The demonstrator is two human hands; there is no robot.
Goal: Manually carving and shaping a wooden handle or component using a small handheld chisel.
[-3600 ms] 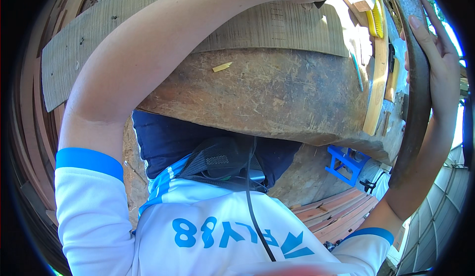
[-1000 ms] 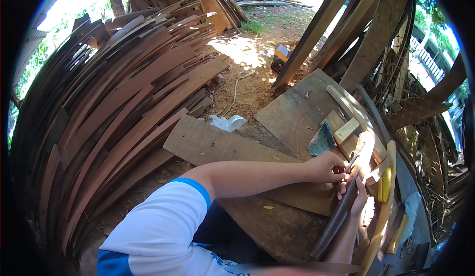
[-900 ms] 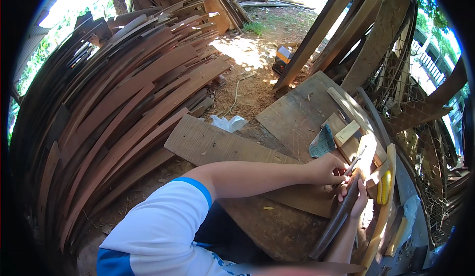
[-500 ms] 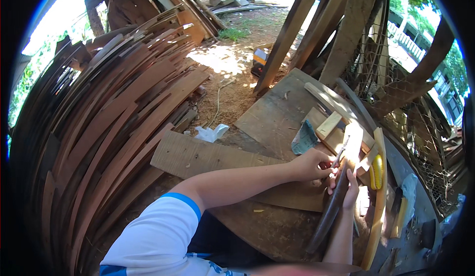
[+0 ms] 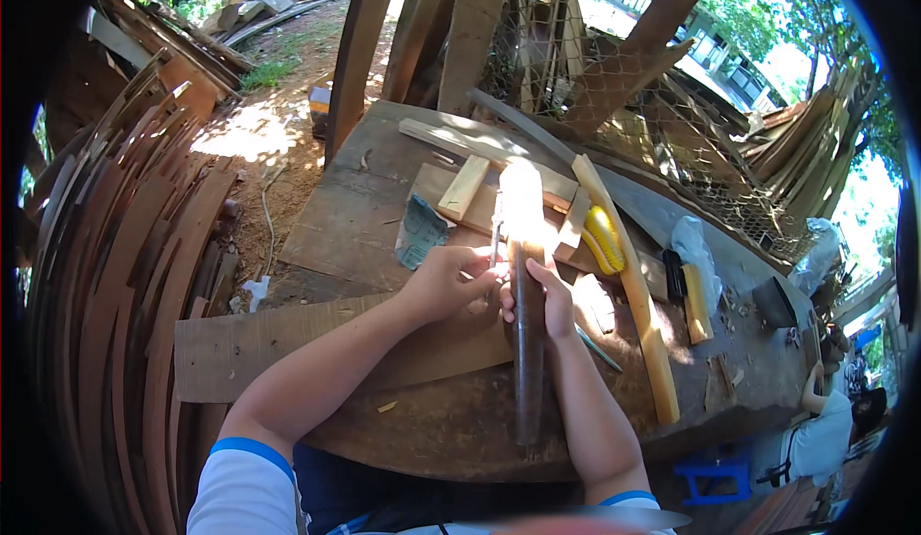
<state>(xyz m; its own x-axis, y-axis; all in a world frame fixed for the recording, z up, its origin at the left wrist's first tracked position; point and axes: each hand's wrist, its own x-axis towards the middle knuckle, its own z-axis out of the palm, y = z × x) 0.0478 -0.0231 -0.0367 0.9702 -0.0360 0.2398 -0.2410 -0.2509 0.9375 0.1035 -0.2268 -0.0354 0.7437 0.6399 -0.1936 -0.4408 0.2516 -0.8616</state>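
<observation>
A long, dark brown wooden piece (image 5: 527,372) points away from me above the wooden bench. Strong sunlight washes out its far end. My right hand (image 5: 550,303) is closed round its middle, thumb on the near side. Against its left side, my left hand (image 5: 449,282) pinches a thin, dark rod-like tool (image 5: 496,237); its tip is lost in the glare and its exact kind is unclear. Just beyond my left hand lies a crumpled blue-grey packet (image 5: 420,233). Right of the wooden piece rests a yellow ribbed object (image 5: 603,239).
A pale wooden strip (image 5: 633,295) crosses the bench (image 5: 432,429). Small blocks (image 5: 464,186) and a wide plank (image 5: 278,348) lie on it. Stacked boards (image 5: 125,285) stand left, wire mesh (image 5: 624,84) behind. Another person (image 5: 823,434) and a blue stool (image 5: 712,477) are at lower right.
My view has swung right, so the bench sits further left and another person shows at lower right. The wooden piece now points more straight ahead; both hands keep their hold.
</observation>
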